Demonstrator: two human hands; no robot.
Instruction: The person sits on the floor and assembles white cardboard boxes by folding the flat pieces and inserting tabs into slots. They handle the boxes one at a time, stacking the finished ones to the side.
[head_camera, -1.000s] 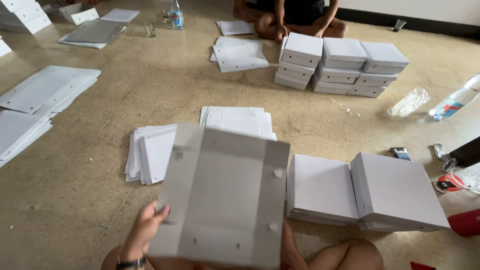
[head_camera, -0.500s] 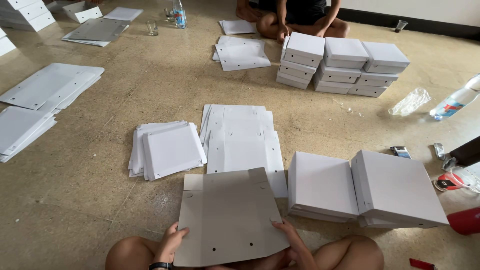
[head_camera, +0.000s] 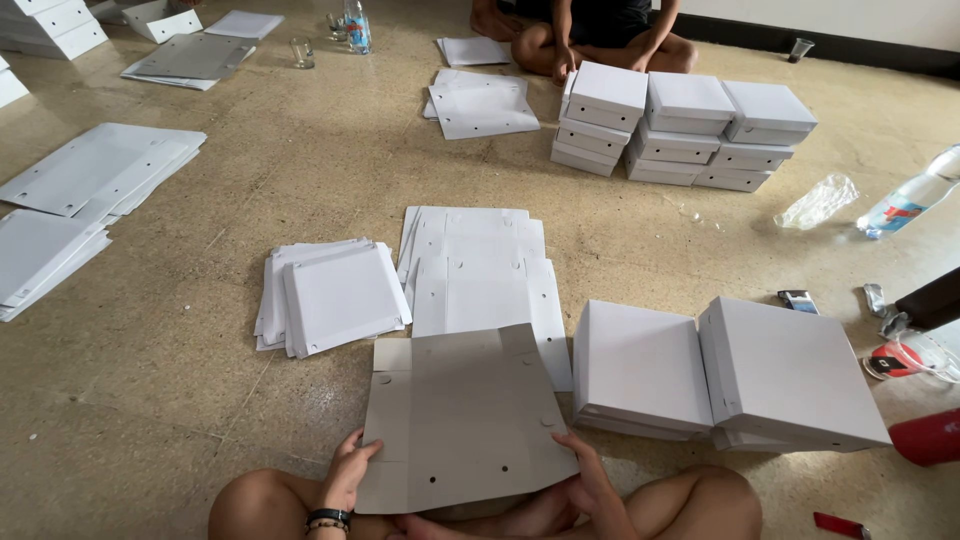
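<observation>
Flat grey box blank (head_camera: 462, 420) held over lap, just above the floor (head_camera: 150, 420).
Light, stiff card, creases easily; best held at side edges. Left hand (head_camera: 348, 470) pinches the left edge, right hand (head_camera: 592, 478) the lower right corner; both grips nearly closed on card. Finished white boxes (head_camera: 720, 375) just beside.

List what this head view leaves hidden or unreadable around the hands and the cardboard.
- Right hand: fingertips under the grey cardboard sheet.
- Left hand: thumb on the sheet's edge, fingers beneath.
- Person across the floor: cut off by the top edge.
- Red object: cropped at the right edge.
</observation>
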